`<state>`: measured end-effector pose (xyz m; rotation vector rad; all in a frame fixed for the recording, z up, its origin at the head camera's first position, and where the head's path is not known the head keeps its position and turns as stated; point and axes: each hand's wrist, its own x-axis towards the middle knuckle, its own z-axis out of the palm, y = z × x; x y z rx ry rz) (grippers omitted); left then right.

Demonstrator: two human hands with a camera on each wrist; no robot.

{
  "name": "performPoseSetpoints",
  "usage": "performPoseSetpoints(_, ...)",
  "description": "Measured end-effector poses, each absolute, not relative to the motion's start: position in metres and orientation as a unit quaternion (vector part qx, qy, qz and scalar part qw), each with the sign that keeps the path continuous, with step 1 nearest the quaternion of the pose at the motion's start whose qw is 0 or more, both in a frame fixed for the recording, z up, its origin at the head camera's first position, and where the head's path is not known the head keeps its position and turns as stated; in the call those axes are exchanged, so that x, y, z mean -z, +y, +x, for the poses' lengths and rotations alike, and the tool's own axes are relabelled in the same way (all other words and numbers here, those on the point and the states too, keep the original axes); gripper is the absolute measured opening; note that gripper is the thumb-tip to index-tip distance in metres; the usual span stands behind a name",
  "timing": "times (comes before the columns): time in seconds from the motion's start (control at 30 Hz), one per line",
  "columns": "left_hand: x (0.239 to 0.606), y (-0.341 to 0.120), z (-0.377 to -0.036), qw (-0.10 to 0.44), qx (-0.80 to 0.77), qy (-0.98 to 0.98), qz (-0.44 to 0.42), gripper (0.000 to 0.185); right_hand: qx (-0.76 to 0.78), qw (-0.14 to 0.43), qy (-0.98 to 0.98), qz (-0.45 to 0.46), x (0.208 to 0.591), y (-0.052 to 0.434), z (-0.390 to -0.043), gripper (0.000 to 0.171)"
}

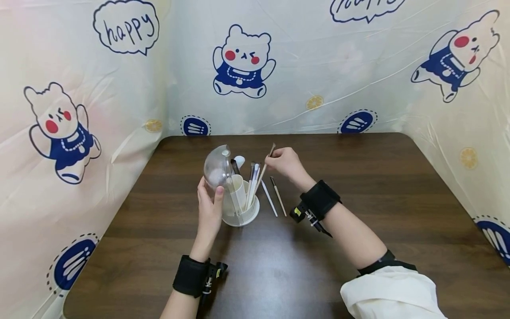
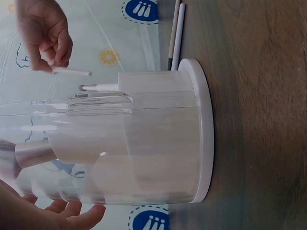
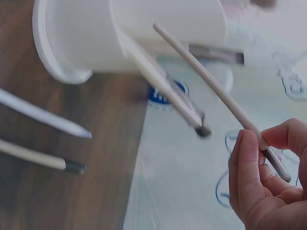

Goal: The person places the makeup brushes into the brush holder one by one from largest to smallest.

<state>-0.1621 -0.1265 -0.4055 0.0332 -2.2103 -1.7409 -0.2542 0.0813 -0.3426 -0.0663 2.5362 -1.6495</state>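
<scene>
My left hand (image 1: 209, 206) grips the side of a makeup brush holder (image 1: 241, 221), with the thumb in front against its clear domed cover (image 1: 214, 165). The holder stands upright on a round white base, and several makeup brushes lean in its white cups. Between thumb and fingertips, my right hand (image 1: 287, 165) pinches a thin makeup brush (image 3: 206, 76) near its dark bristle end. That brush slants with its pale handle end down toward the holder's opening; the right wrist view shows the handle tip in front of the white cup. Part of my left hand (image 2: 53, 211) shows behind the clear cover.
Right of the holder, a white-handled brush (image 1: 269, 199) and a beige-handled brush (image 1: 278, 197) lie on the dark wooden table (image 1: 358, 177). A printed plastic sheet (image 1: 303, 66) hangs around the table's back and sides.
</scene>
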Motion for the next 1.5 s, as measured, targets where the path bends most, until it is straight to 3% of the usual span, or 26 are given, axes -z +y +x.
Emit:
performPoseSetpoints(0.6,0.407,-0.128,-0.162,0.165,0.611,-0.774,0.009,0.099,0.511,0.098,0.853,-0.035,0.384,0.055,-0.243,0.017)
performPoseSetpoints(1.5,0.408,-0.128,-0.163,0.166,0.617,-0.769,0.004,0.099,0.499,0.098,0.860,-0.039,0.392,0.056,-0.241,0.033)
